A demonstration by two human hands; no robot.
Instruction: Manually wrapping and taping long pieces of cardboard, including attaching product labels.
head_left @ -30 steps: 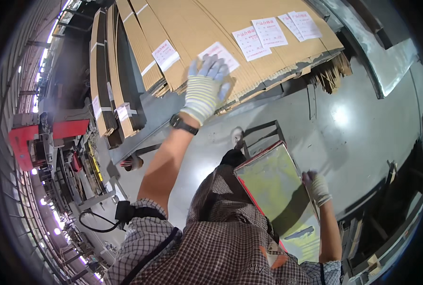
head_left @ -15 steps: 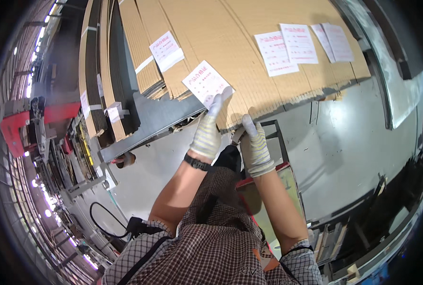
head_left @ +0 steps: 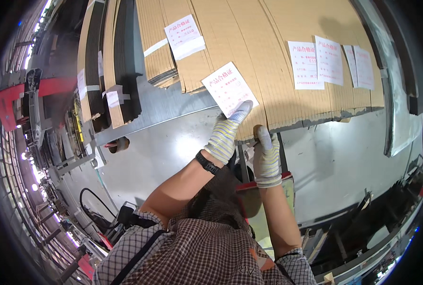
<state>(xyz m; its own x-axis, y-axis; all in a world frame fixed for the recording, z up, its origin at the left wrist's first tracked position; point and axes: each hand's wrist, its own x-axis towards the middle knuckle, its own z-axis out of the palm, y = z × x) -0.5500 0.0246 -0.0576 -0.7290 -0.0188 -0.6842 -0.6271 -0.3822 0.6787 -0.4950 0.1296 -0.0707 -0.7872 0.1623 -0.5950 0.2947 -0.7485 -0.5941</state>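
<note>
Grey floor (head_left: 164, 152) | L hand (head_left: 226, 135) + R hand (head_left: 267, 156) on cardboard stack (head_left: 268, 61) edge, paper label (head_left: 229, 89)

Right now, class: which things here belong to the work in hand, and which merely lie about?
In hand:
- left hand touching the white paper label
- right hand at the edge of the cardboard stack

Lying about:
- other labels
- red machine
- black cable
</note>
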